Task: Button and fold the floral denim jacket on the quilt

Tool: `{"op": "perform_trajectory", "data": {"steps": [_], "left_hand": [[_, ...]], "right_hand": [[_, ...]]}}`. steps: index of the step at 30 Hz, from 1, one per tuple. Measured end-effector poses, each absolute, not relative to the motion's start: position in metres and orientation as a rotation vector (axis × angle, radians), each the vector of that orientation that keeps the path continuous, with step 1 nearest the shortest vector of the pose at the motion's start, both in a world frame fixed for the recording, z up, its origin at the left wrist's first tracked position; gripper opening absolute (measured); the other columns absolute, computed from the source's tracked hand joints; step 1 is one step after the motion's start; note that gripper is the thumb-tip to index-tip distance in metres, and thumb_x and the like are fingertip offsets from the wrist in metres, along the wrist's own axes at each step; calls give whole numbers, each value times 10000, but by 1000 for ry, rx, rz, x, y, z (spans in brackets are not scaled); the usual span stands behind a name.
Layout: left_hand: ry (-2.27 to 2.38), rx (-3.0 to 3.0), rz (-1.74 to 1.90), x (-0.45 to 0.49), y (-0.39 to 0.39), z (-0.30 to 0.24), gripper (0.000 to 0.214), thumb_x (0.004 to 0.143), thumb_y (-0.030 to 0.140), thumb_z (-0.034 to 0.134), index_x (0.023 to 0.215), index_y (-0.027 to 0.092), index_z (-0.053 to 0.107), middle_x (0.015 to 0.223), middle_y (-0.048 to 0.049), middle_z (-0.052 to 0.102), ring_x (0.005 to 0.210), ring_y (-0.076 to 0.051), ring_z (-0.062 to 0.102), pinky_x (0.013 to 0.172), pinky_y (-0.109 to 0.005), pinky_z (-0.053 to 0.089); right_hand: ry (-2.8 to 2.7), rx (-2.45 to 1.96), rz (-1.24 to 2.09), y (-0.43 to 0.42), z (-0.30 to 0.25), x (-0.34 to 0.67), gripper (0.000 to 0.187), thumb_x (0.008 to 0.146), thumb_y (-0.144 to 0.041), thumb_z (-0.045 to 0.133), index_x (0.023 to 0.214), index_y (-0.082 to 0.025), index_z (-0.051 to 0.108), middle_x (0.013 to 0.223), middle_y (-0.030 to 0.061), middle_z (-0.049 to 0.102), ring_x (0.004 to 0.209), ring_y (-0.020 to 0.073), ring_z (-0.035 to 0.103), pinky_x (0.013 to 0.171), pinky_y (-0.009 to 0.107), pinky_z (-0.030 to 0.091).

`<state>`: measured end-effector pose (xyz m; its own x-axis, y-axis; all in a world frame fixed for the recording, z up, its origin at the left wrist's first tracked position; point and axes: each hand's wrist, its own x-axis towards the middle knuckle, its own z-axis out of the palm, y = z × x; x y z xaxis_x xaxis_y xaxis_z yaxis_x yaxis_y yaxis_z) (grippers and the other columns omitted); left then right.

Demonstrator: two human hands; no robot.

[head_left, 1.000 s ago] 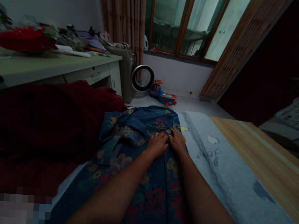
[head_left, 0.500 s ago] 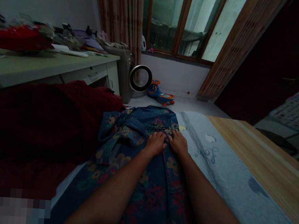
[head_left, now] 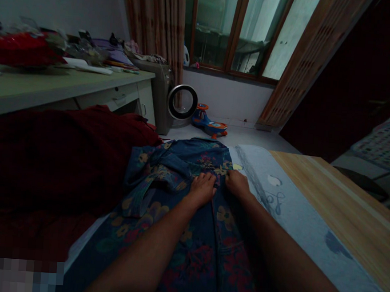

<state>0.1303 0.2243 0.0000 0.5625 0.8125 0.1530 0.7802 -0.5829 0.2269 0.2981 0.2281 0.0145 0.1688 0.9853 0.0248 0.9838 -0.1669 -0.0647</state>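
A dark blue garment with a floral print (head_left: 175, 233) lies spread lengthwise on the bed in front of me. My left hand (head_left: 202, 189) rests on its upper middle, fingers curled down onto the cloth. My right hand (head_left: 237, 183) lies just to the right of it, near the garment's right edge, fingers bent and pressing or pinching the fabric. Both forearms reach out over the garment. What the fingertips hold is hidden.
A dark red blanket (head_left: 57, 154) is heaped on the left. A pale grey sheet (head_left: 296, 220) and a wooden bed edge (head_left: 347, 205) run along the right. Beyond stand a cluttered desk (head_left: 68, 86), a round fan (head_left: 183, 102) and a toy ride-on car (head_left: 210, 122).
My right hand has slid a little to the right, away from my left hand, which stays in place. The view has shifted slightly.
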Motion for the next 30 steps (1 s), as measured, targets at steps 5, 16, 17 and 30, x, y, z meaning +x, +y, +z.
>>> {"op": "perform_trajectory", "data": {"steps": [5,16,17,30], "left_hand": [[1367,2667,387,131,226,-4,307,885,338,592,1171,244,531,1233,-67,566,1157,-275,489,952,-423,442],[1387,2699,397,132,223,2,320,881,372,602,1162,234,535,1199,-76,577,1114,-274,498,926,-441,424],[1410,2697,414,131,221,3,326,880,379,605,1163,233,535,1193,-78,580,1120,-274,493,958,-458,402],[1604,2626,429,127,217,8,344,851,464,633,1066,200,585,1106,-96,579,1086,-283,509,893,-421,421]], "right_hand": [[-2099,-2065,46,268,-2,308,436,970,-256,408,1385,-150,493,1444,122,506,1323,218,453,1048,337,359],[-1990,-2214,-18,332,10,310,336,963,-318,447,1170,-161,660,1230,159,633,1184,280,546,983,396,401],[-2007,-2173,-33,339,14,304,328,956,-308,461,1172,-164,662,1235,158,625,1182,278,544,983,387,402],[-2148,-1960,99,388,14,260,272,865,-223,565,1072,-239,741,1114,66,727,1054,222,647,897,266,464]]}}
